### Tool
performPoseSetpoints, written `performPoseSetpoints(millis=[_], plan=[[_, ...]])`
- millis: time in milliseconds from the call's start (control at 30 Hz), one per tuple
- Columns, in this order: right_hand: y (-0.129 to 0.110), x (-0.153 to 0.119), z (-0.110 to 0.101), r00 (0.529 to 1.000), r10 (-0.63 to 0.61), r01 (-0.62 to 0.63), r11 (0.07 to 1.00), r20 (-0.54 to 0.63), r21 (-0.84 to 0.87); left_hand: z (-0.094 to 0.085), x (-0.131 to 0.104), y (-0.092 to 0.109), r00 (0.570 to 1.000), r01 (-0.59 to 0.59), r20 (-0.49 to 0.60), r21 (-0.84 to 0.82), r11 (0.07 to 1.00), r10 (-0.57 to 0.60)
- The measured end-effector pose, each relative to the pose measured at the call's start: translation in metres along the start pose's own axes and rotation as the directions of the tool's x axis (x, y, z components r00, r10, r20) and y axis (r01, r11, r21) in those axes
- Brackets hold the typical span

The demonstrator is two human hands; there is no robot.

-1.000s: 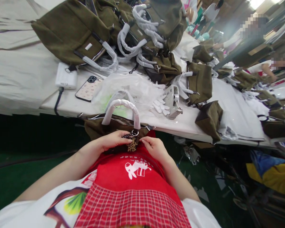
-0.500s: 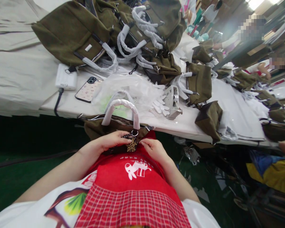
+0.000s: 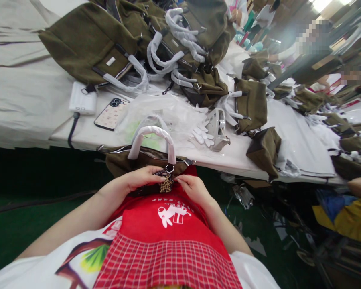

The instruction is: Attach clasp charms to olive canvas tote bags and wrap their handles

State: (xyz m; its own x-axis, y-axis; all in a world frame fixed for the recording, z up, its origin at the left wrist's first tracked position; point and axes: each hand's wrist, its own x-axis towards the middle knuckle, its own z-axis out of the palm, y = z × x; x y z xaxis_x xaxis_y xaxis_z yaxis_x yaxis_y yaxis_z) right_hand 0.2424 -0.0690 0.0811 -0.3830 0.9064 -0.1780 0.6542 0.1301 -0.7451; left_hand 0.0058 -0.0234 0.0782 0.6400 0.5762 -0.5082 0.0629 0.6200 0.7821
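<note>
An olive-brown handbag (image 3: 120,163) stands at the table's front edge against my red apron (image 3: 174,204), its zip partly open along the top. Its handles (image 3: 153,130) are wrapped in white film. From a metal ring at the handle's base hangs a leopard-print charm (image 3: 166,184). My left hand (image 3: 144,176) pinches this charm from the left, thumb over its upper part. Close on the charm's right side is my right hand (image 3: 192,185), thumb and forefinger pressed together; what lies between those fingertips is too small to make out.
Olive bags (image 3: 87,44) are heaped at the back. Along the table lie a white power bank (image 3: 83,99) with a dark cable, a phone (image 3: 111,114), clear plastic (image 3: 165,110) and a tag dispenser (image 3: 218,128). More bags (image 3: 264,150) and other people are to the right.
Both hands stay at the charm with almost no movement. The view has shifted very slightly. A person at the far right has moved a little.
</note>
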Motion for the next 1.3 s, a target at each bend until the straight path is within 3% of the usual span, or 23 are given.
performPoseSetpoints(millis=[233, 633, 867, 1067, 1300], plan=[[-0.005, 0.009, 0.005, 1.000, 0.011, -0.010, 1.000, -0.014, 0.004, -0.001, 0.004, -0.005, 0.999, -0.041, 0.007, 0.064, 0.997, 0.041], [-0.015, 0.012, -0.003, 1.000, -0.011, 0.010, 0.996, -0.009, -0.089, -0.002, 0.004, -0.006, 0.981, -0.169, -0.026, 0.372, 0.913, 0.192], [-0.014, 0.016, -0.007, 0.999, -0.044, 0.041, 0.984, -0.011, -0.172, 0.000, 0.003, -0.003, 0.961, -0.185, -0.088, 0.494, 0.850, 0.261], [-0.017, 0.019, -0.006, 0.997, -0.081, 0.082, 0.975, 0.013, -0.208, 0.005, 0.001, -0.001, 0.913, -0.157, -0.170, 0.693, 0.704, 0.371], [-0.021, 0.019, -0.008, 0.997, -0.077, 0.079, 0.973, 0.018, -0.218, 0.003, 0.001, -0.002, 0.898, -0.151, -0.190, 0.714, 0.684, 0.397]])
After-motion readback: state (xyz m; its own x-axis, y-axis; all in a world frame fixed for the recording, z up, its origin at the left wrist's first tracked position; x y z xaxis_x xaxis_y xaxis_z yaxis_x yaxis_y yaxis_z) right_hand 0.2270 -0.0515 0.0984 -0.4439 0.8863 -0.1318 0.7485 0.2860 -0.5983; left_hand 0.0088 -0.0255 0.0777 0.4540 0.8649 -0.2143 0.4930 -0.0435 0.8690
